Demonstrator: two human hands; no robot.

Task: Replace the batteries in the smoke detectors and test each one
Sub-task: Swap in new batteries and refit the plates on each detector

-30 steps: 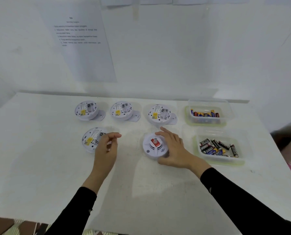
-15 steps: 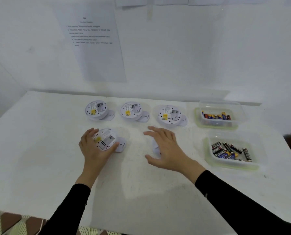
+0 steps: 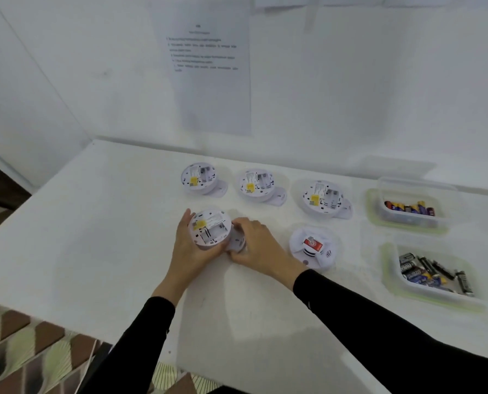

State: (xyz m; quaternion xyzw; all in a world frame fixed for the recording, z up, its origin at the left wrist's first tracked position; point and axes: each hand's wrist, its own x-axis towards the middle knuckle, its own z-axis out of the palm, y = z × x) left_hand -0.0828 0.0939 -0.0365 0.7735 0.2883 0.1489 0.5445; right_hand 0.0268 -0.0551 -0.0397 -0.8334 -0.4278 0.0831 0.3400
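Nearest the viewer, the left hand [image 3: 189, 251] grips the held detector [image 3: 210, 230] round its left and near rim. The unit is turned back-side up at the middle of the desk [image 3: 95, 237], and its battery bay looks empty. The right hand [image 3: 258, 248] has its fingers curled on a loose base plate [image 3: 236, 242], which touches the held detector's right rim. To the right of the held detector, near but apart, a fifth unit, the face-up detector [image 3: 312, 248], carries a red label. Further right, well apart, stands the near tray [image 3: 392, 282] of dark batteries [image 3: 427, 273]. The governing relation, as judged: both battery stocks lie to the right of the held detector, beyond the face-up one, so the right hand is the nearer and must first let go of the plate. Behind the held detector is a row of three open units: the rear-left detector [image 3: 198, 177], rear-middle detector [image 3: 257, 184] and rear-right detector [image 3: 322, 197], each with a plate alongside. Right of that row is the far tray [image 3: 372, 206] of coloured batteries [image 3: 409, 208]. Count: five detectors, four of them open; two trays; batteries too crowded to number. On the wall beyond hangs a printed sheet [image 3: 208, 81], text illegible.
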